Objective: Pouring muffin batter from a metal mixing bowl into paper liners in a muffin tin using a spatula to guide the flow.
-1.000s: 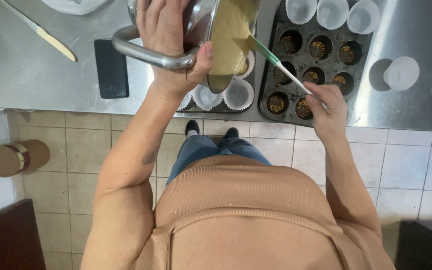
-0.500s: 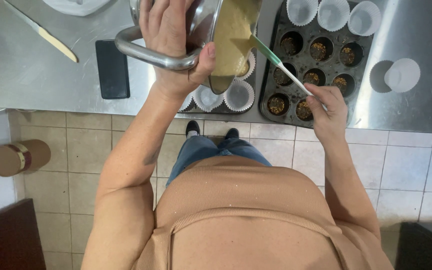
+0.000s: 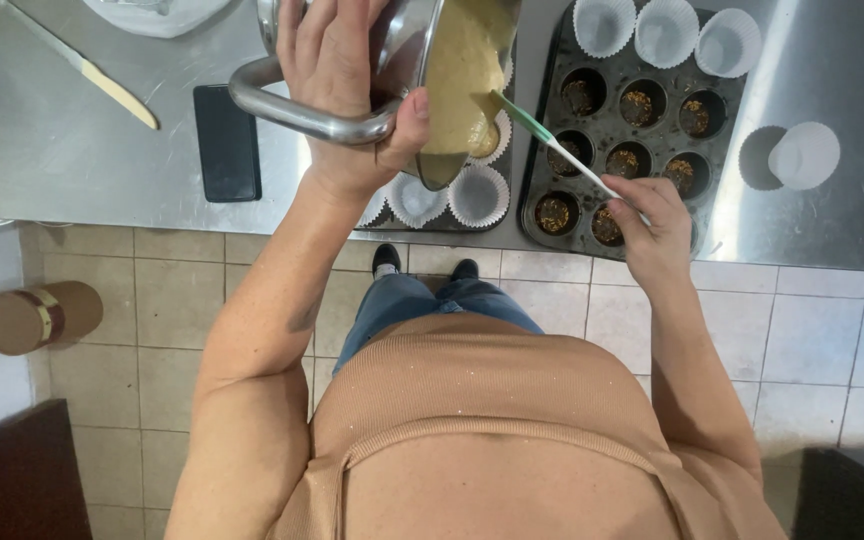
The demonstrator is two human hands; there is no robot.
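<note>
Steel counter (image 3: pixel 72 150) over tiled floor. Left hand (image 3: pixel 337 85) clamps the pot (image 3: pixel 392 60) handle, tipping it so batter (image 3: pixel 462 70) runs toward white liners (image 3: pixel 479 195) under its lip. Right hand (image 3: pixel 652 215), right of pot, grips a spatula (image 3: pixel 552 140) reaching into the batter; dark muffin tin (image 3: pixel 632 120) beyond.

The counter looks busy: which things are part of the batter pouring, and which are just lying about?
In use:
left hand tilting the metal pot
batter
right hand with spatula
paper-lined muffin tray

Lying about:
dark muffin tray
phone
knife
loose paper cup
</note>
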